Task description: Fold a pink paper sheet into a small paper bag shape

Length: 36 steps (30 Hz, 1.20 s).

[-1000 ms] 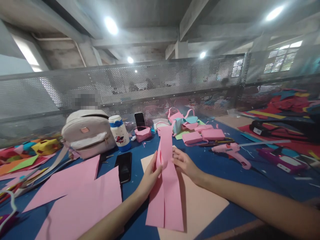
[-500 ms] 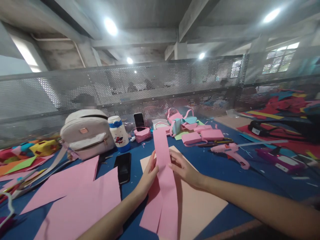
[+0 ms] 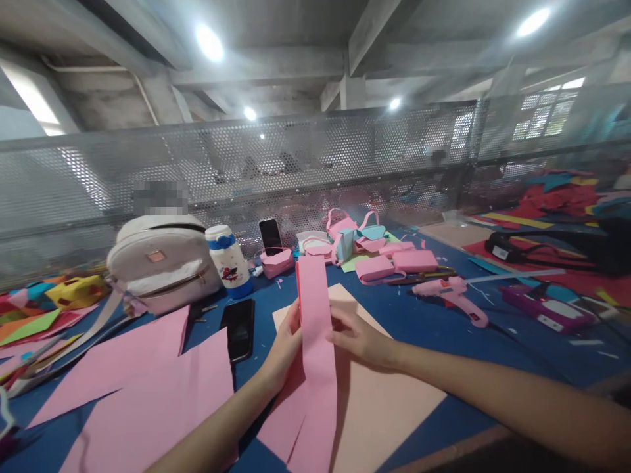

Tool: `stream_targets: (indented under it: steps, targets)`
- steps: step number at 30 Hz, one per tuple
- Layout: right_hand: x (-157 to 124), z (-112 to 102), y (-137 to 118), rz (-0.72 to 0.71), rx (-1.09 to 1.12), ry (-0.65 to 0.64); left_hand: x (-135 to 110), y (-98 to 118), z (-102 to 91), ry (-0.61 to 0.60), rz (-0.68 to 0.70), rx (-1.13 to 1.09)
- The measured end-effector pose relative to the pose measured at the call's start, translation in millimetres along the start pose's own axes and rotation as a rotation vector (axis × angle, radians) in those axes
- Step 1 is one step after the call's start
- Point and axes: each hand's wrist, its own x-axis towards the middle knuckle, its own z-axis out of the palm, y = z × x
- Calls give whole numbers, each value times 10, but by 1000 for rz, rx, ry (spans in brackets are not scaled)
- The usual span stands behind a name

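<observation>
A long pink paper strip (image 3: 318,368) stands up between my hands, its upper end raised above the table. My left hand (image 3: 288,338) grips its left edge, with fingers partly hidden behind the paper. On the opposite edge, my right hand (image 3: 362,338) pinches the strip between thumb and fingers. Another pink piece (image 3: 280,427) lies beneath it, angled to the left. Under both is a peach sheet (image 3: 389,407), flat on the blue table. Large pink sheets (image 3: 152,407) spread out by my left forearm, next to a black phone (image 3: 237,330).
A pale backpack (image 3: 162,263) and a white-and-blue bottle (image 3: 229,263) stand at the back left. Small pink paper bags (image 3: 415,261) sit behind my hands. A pink glue gun (image 3: 456,295) and a purple power strip (image 3: 547,309) lie right. A perforated metal screen (image 3: 296,157) borders the table.
The strip has turned slightly and its lower end has swung left, so a red edge shows along its upper left side. Both hands keep their hold. The whole view has shifted a little.
</observation>
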Motion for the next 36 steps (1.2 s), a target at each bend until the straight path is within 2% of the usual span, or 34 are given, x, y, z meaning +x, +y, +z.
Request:
stream_targets:
  steps: [4, 7, 12, 15, 17, 19, 23, 27, 28, 30, 33, 36]
  targets:
    - [-28, -4, 59, 0, -39, -11, -29, 2, 10, 10, -23, 42]
    - [-26, -2, 71, 3, -32, -8, -31, -6, 16, 51, -27, -7]
    - [36, -16, 69, 8, 50, 60, 43, -45, -45, 293, -55, -132]
    - [92, -63, 112, 23, 70, 205, 108, -59, -119, 356, -93, -130]
    - [126, -116, 159, 51, 99, 342, 138, -49, -160, 340, -109, -121]
    - [152, -177, 211, 65, 117, 452, 152, -21, -184, 270, -142, -102]
    - [183, -292, 312, 63, 102, 574, 165, 55, -209, 116, -201, -69]
    - [209, -359, 366, 41, 54, 648, 196, 103, -243, 82, -148, -91]
    - [210, -365, 363, 20, -1, 651, 204, 109, -252, 81, -126, -99]
    - [199, -363, 339, -50, -252, 611, 218, 117, -266, 85, -88, -107]
    - [154, -335, 269, -178, -797, 382, 233, 123, -273, 87, -58, -103]
    - [115, -306, 188, -244, -1091, 204, 253, 131, -280, 62, -58, -92]
